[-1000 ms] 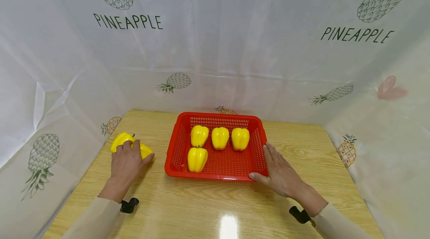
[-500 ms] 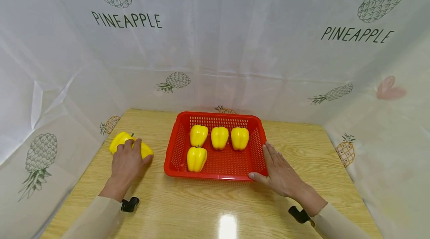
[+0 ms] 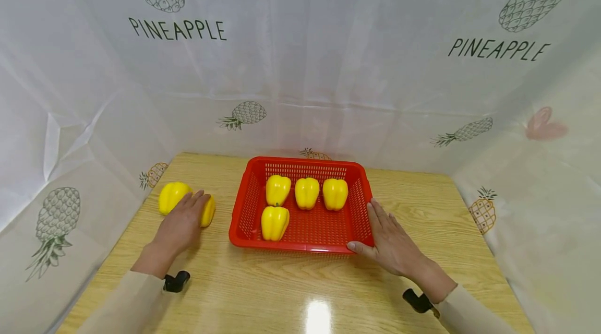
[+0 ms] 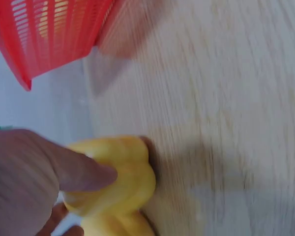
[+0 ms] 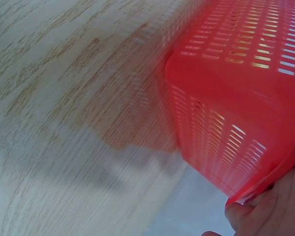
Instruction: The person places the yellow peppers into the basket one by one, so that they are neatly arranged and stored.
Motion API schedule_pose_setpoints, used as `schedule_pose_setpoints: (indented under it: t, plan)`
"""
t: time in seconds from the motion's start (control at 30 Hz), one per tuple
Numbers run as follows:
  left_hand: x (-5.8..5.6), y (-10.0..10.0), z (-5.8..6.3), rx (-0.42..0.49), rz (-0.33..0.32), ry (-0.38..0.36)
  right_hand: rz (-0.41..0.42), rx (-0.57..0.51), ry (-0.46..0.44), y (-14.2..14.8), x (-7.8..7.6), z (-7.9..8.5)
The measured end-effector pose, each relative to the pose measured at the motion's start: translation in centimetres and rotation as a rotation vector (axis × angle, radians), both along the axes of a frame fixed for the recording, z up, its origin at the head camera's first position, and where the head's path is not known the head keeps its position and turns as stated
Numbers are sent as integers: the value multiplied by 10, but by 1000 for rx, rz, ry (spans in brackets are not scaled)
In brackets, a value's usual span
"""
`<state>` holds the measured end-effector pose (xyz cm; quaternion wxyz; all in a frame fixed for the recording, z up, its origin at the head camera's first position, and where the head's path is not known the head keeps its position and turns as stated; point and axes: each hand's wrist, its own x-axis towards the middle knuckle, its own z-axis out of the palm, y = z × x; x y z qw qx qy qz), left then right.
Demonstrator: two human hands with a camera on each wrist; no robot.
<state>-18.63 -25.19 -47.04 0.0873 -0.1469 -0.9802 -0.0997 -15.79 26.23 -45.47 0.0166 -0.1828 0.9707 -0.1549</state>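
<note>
My left hand [image 3: 180,224] lies over two yellow bell peppers on the table's left side. It holds the right-hand bell pepper [image 3: 208,212], its thumb pressed on that pepper's side in the left wrist view; part of the fingers is hidden. Touching distance away sits the other bell pepper [image 3: 173,197], partly behind the hand. A red plastic basket [image 3: 300,247] with slotted walls stands mid-table, with several yellow bell peppers [image 3: 307,193] inside. My right hand [image 3: 396,245] rests at its front right corner, fingers straight along the right side and thumb on the front rim.
The wooden table [image 3: 263,292] carries the basket and peppers. A white pineapple-print sheet [image 3: 328,62] hangs at the back and both sides, close to the table's edges. A black wrist camera [image 3: 176,282] sits below the left hand.
My left hand has turned, and its fingers now reach over the right-hand pepper. Both loose peppers have turned too, and the green stem no longer shows. The right hand and basket stay put.
</note>
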Motion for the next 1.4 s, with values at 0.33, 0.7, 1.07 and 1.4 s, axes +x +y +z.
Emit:
schedule_pose_setpoints:
  t: [0.33,0.7,1.07,1.4]
  plan:
    - [-12,-12,4,14,-124,-130,-1,7,4,1,0,0]
    - [-17,-26,11,-57,-115,-175,-5,10,0,0,-1,0]
    - [-25,-45,13,-126,-148,-165,-16,10,-14,-1,-1,-1]
    - [-35,-47,4,-221,-218,-109,-19,11,-12,-1,0,-1]
